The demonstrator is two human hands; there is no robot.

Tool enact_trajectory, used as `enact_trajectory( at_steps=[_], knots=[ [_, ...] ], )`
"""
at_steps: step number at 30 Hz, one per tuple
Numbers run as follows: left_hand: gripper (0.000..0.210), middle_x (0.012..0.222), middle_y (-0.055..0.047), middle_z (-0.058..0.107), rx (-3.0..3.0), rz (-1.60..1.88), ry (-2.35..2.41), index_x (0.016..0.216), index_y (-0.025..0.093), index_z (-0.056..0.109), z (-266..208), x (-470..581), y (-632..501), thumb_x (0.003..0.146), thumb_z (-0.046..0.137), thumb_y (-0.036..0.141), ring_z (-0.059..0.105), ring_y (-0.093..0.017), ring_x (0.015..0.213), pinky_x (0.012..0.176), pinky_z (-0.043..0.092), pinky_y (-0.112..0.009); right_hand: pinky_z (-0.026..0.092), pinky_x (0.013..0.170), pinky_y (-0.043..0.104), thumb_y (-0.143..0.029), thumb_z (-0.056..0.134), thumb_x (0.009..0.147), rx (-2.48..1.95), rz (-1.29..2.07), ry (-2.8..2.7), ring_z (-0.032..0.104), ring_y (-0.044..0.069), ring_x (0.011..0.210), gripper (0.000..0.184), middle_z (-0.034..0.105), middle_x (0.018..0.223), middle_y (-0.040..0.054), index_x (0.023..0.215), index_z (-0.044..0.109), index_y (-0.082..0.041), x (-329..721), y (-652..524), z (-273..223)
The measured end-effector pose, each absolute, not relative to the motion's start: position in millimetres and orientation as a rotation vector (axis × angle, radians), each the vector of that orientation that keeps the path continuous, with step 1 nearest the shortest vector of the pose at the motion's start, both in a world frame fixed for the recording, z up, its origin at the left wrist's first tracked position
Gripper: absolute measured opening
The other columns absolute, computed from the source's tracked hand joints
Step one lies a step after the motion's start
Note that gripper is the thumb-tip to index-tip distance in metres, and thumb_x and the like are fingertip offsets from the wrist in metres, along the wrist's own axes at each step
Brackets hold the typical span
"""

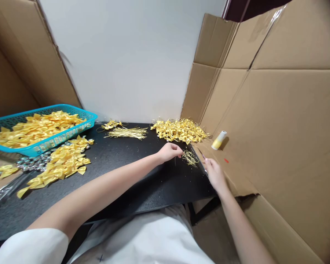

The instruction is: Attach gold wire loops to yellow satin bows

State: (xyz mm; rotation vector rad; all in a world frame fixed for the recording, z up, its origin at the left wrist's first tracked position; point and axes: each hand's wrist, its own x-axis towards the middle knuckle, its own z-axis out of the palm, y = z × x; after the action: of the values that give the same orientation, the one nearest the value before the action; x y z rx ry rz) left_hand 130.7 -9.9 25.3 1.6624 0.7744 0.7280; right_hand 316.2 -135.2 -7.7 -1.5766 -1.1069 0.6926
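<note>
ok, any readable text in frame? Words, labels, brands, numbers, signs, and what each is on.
No words, brands or numbers can be read.
White clothing: small dark cross-shaped mark, no word.
Cardboard: small red mark, no letters to make out.
Yellow-and-white tube: too small to make out any lettering.

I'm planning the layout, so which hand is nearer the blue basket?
Left. The left hand is to the right of the blue basket; the right hand is farther right, past the loose gold strands.
</note>
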Motion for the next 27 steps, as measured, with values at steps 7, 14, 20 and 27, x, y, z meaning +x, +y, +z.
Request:
enact_trajectory(
  at_steps=[7, 14, 20, 27],
  knots=[
    [0.018, 0.052, 0.004, 0.049, 1.657, 0.747, 0.881, 0.067, 0.016, 0.067, 43.0, 70.5, 3.3, 0.064, 0.058, 0.032, 0.04, -0.008, 0.048, 0.046, 0.027, -0.021, 0.042, 0.069, 0.038, -0.038, 0.038, 0.094, -2.416, -0.397, -1.524, 0.055, 0.032, 0.096, 0.035, 0.063, 0.099, 0.0167, 0.09, 0.066, -0.017, 360.6, -147.3, -9.0],
    [0.019, 0.057, 0.004, 0.049, 1.727, 0.867, 0.99, 0.067, 0.016, 0.061, 62.2, 3.0, 3.0, 0.065, 0.062, 0.035, 0.042, -0.009, 0.053, 0.049, 0.029, -0.021, 0.043, 0.09, 0.045, -0.044, 0.056, 0.082, -1.789, 0.161, -1.423, 0.056, 0.031, 0.102, 0.029, 0.065, 0.104, 0.0148, 0.088, 0.07, -0.019, 303.7, -139.6, 6.1],
    [0.019, 0.063, 0.0, 0.057, 2.09, 0.777, 0.881, 0.068, 0.017, 0.059, 64.3, -16.1, -65.7, 0.077, 0.057, 0.034, 0.048, -0.013, 0.059, 0.057, 0.039, -0.023, 0.05, 0.082, 0.031, -0.044, 0.061, 0.083, -0.9, 1.906, -0.596, 0.067, 0.018, 0.087, 0.032, 0.072, 0.096, 0.0107, 0.089, 0.071, -0.015, 147.9, -147.6, 5.8],
    [0.009, 0.074, -0.005, 0.063, 2.524, 0.71, 0.658, 0.076, 0.021, 0.06, 51.2, -41.4, -117.3, 0.079, 0.053, 0.016, 0.057, -0.017, 0.071, 0.065, 0.044, -0.024, 0.052, 0.063, 0.016, -0.019, 0.062, 0.088, -0.734, 1.963, -0.062, 0.067, 0.009, 0.071, 0.017, 0.071, 0.074, 0.0024, 0.071, 0.067, -0.016, 92.1, -153.6, 3.7]
  ],
)
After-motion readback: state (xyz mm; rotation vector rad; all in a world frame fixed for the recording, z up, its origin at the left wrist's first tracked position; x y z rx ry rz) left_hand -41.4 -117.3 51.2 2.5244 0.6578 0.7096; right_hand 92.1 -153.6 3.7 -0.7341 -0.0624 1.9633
